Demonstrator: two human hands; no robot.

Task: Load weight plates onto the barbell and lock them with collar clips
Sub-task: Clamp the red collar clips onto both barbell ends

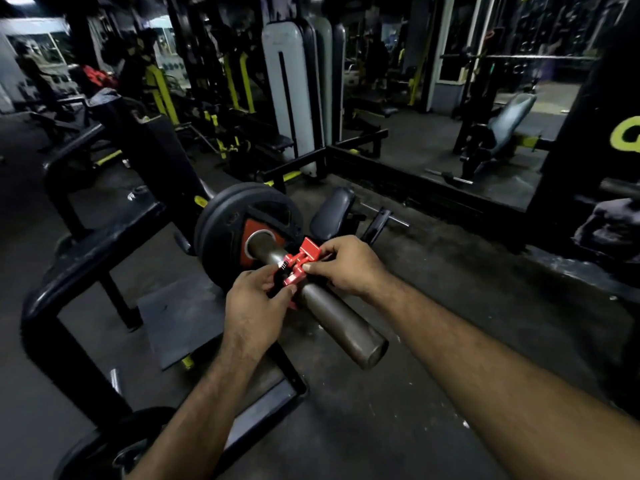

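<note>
The red collar clip (297,265) sits around the barbell sleeve (332,315) part-way along it, with a stretch of bare steel between it and the black weight plates (242,216), so it must slide along the sleeve's long axis, up and left, to seat. Both hands pinch it: left hand (258,308) fingers on the near side, right hand (348,265) fingers on its raised lever, which seems unlatched, though the light is dim.

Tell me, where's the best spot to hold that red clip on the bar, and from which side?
Grip the red clip by its two ends from above, one hand per side of the bar, as the left hand and right hand do. Its ring wraps the bar, and the lever sticks up on top, probably easiest for the fingers to pinch. The weight plates block the far side.
</note>
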